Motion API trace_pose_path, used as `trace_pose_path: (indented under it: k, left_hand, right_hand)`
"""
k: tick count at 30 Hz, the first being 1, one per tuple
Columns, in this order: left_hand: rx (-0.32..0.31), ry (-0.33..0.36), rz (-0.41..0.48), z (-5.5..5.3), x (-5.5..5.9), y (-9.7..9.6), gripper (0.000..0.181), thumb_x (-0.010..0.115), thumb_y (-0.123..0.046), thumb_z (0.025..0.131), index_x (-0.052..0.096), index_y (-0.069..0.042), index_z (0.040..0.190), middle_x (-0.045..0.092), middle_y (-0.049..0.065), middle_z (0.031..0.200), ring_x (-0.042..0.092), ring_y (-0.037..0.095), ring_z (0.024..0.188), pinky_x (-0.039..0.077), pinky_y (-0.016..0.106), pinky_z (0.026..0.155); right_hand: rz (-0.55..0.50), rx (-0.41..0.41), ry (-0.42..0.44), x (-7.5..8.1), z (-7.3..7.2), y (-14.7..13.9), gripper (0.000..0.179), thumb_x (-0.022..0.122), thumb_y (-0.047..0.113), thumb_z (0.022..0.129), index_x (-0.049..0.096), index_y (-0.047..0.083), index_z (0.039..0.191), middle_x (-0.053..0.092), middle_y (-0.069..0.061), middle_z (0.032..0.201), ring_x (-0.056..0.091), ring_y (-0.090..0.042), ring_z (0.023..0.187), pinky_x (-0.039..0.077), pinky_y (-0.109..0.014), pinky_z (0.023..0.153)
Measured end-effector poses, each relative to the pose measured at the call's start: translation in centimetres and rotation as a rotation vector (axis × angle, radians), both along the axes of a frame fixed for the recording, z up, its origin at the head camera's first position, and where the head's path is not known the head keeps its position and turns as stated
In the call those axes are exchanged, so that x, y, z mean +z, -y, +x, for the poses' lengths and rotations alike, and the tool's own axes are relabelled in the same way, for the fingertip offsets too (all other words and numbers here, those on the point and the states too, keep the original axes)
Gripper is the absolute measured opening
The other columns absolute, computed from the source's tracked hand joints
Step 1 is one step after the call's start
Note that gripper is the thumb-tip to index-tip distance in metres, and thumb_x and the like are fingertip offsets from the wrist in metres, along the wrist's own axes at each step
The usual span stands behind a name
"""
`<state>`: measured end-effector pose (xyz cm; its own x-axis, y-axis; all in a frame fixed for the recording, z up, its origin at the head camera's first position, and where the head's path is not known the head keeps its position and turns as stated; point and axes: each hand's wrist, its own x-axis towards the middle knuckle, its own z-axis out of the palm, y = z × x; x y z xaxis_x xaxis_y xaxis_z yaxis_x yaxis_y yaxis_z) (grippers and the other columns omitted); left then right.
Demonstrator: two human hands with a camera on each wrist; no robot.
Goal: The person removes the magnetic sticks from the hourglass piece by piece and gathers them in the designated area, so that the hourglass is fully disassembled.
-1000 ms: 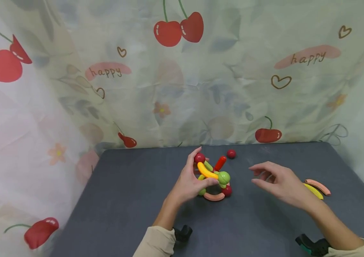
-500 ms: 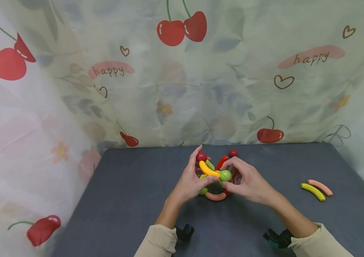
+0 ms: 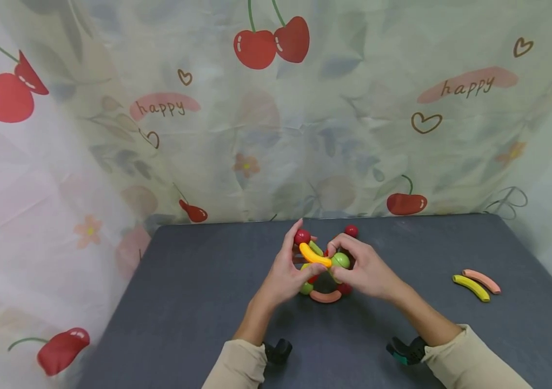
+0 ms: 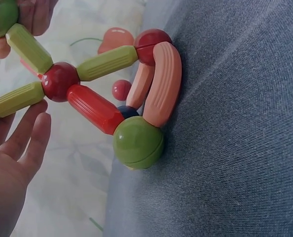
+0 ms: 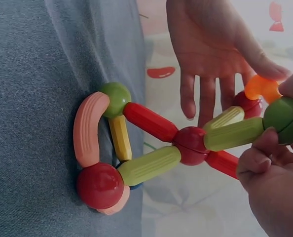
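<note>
A ball-and-stick building toy stands on the table, its base of pink curved sticks [image 4: 164, 84] joined by balls. Straight green and red sticks [image 4: 94, 109] rise to a red ball [image 4: 61, 81] at its middle. Higher up, my left hand [image 3: 285, 278] holds an orange curved stick [image 3: 314, 255], thumb at its near end and fingers by a red ball [image 3: 302, 237] at the other. My right hand [image 3: 368, 270] pinches a green ball [image 3: 340, 260] where the orange stick meets a green stick [image 5: 234, 134]. Its fingers partly cover the toy's right side in the head view.
One loose red ball [image 3: 351, 230] lies behind the toy, near the table's back edge. To the right, a yellow curved stick [image 3: 471, 288] and a pink one [image 3: 481, 281] lie side by side on the dark table [image 3: 198, 302]. A printed curtain [image 3: 276, 135] hangs behind.
My right hand has come in from the right and taken hold of the green ball. My left hand keeps its hold with little movement.
</note>
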<state>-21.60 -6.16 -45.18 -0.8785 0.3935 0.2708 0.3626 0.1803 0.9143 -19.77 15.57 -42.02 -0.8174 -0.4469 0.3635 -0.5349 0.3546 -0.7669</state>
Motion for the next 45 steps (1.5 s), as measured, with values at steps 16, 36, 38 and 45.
trace_pose_path:
  k: [16, 36, 38, 45]
  left_hand:
    - [0.043, -0.008, 0.019, -0.4, -0.2, 0.1, 0.089, 0.071, -0.047, 0.091, 0.018, -0.035, 0.161, 0.058, 0.007, 0.143, 0.064, 0.022, 0.118, 0.052, 0.045, 0.106]
    - [-0.039, 0.249, 0.256, -0.7, 1.4, 0.7, 0.068, 0.074, -0.021, 0.094, 0.043, -0.025, 0.154, 0.062, 0.015, 0.143, 0.072, 0.024, 0.106, 0.061, 0.031, 0.088]
    - [-0.033, 0.252, 0.247, -0.7, 1.4, 0.7, 0.068, 0.074, -0.021, 0.094, 0.043, -0.025, 0.154, 0.062, 0.014, 0.142, 0.073, 0.024, 0.103, 0.061, 0.032, 0.088]
    - [0.010, 0.278, 0.270, -0.7, 1.4, 0.5, 0.066, 0.075, -0.021, 0.094, 0.045, -0.025, 0.153, 0.063, 0.015, 0.141, 0.073, 0.023, 0.105, 0.061, 0.032, 0.089]
  right_hand:
    - [-0.048, 0.055, 0.243, 0.5, -0.8, -0.6, 0.011, 0.063, 0.013, 0.101, 0.060, 0.005, 0.108, 0.054, -0.002, 0.072, 0.053, -0.016, 0.058, 0.048, -0.028, 0.058]
    - [-0.021, 0.003, 0.186, 0.1, 0.2, -0.5, 0.015, 0.067, 0.014, 0.099, 0.057, 0.007, 0.108, 0.055, -0.004, 0.078, 0.052, -0.015, 0.063, 0.048, -0.025, 0.059]
    - [-0.009, -0.009, 0.174, 0.3, 0.3, -0.5, 0.013, 0.067, 0.013, 0.099, 0.058, 0.009, 0.106, 0.055, -0.003, 0.076, 0.051, -0.014, 0.060, 0.047, -0.025, 0.057]
    - [0.021, -0.147, 0.221, 1.7, -0.2, -2.3, 0.013, 0.062, 0.018, 0.102, 0.054, 0.009, 0.107, 0.046, -0.007, 0.077, 0.042, -0.019, 0.057, 0.040, -0.028, 0.056]
